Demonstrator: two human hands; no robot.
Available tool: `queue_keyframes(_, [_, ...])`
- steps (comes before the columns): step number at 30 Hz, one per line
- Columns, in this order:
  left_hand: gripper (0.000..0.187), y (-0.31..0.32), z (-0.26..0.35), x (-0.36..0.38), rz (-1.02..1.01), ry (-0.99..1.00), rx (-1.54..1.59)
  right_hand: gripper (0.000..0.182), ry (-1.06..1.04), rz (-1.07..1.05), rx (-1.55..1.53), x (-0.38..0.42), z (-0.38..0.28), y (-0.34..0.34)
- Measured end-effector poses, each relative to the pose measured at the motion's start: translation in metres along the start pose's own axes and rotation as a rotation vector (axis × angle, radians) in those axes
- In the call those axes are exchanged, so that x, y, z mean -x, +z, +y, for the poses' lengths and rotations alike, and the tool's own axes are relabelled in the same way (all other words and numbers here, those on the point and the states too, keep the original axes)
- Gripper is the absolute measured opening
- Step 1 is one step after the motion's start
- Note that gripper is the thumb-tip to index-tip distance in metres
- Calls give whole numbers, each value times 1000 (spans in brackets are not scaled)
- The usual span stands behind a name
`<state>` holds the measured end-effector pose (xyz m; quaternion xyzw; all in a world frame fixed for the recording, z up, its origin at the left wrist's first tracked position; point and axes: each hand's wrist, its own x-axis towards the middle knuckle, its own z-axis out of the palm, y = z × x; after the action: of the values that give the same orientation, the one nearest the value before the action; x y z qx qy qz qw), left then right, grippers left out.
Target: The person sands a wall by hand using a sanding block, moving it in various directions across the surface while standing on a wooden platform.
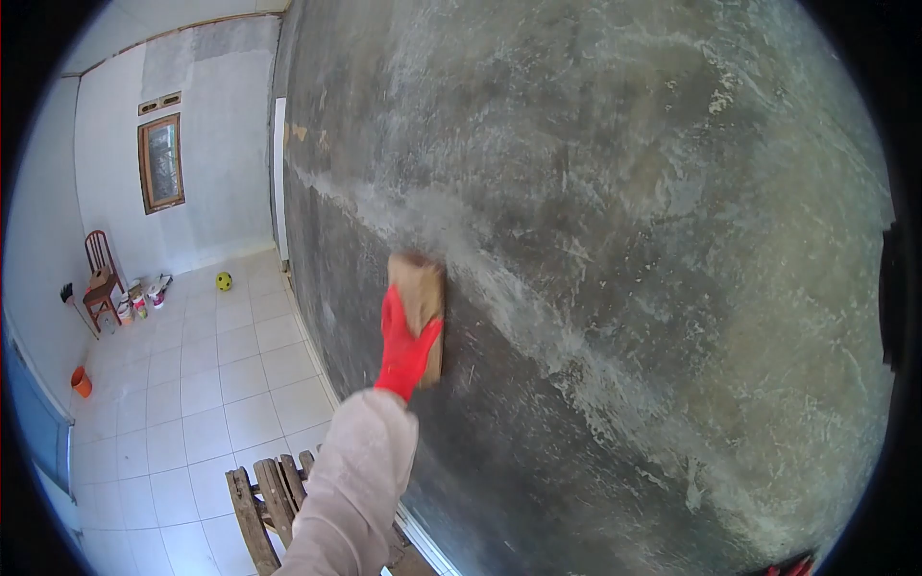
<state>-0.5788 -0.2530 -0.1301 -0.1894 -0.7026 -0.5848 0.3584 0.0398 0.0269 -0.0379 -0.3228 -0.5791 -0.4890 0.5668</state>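
Observation:
My left hand [407,343], in a red glove, is wrapped round a tan, flat, oblong pad [419,288] and holds it against the grey wall [595,240]. Slight blur covers the pad's top end, and its underside is hidden against the wall. A pale sleeve covers the left arm. Rough pale streaks run diagonally across the wall, from beside the pad down to the lower right. At the bottom right edge, a small red and dark part of my right hand [795,566] shows; its fingers cannot be made out.
Below my left arm stands a rough wooden bench [275,490] on the white tiled floor [202,384]. Farther back are an orange bucket [82,382], a broom [67,293], a wooden chair [101,274], several paint containers [139,300] and a yellow-green ball [224,280].

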Motion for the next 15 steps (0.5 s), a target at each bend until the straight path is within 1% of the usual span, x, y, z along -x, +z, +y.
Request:
queue_keyframes(1, [96, 7, -38, 31, 9, -71, 36, 47, -4, -9, -17, 0, 0, 0])
queue_keyframes(2, [96, 11, -62, 55, 20, -143, 73, 47, -2, -5, -16, 3, 1, 0])
queue_keyframes(3, [96, 9, -62, 68, 25, -143, 80, 47, -10, -18, -20, 5, 4, 0])
queue_keyframes(5, [95, 9, -56, 78, -9, -267, 101, 47, -18, -21, -18, 6, 7, 2])
queue_keyframes(6, [93, 11, -50, 63, 44, -156, 98, 47, -31, -14, -27, 5, 7, 2])
queue_keyframes(8, [92, -4, 0, 4, 23, -11, 82, 47, -50, -9, -34, 3, 7, 1])
queue_keyframes(10, [91, -8, 37, -59, 53, 235, 19, 47, -35, -29, -40, 1, 4, -1])
queue_keyframes(12, [90, -12, 81, -102, 68, 323, -2, 47, -23, -26, -48, -2, -1, -1])
queue_keyframes(13, [90, -10, 82, -106, 63, 322, 0, 47, -15, -19, -57, -3, -2, -2])
queue_keyframes(15, [89, -11, 83, -107, 88, 245, 35, 47, -23, -24, -24, -2, 2, -2])
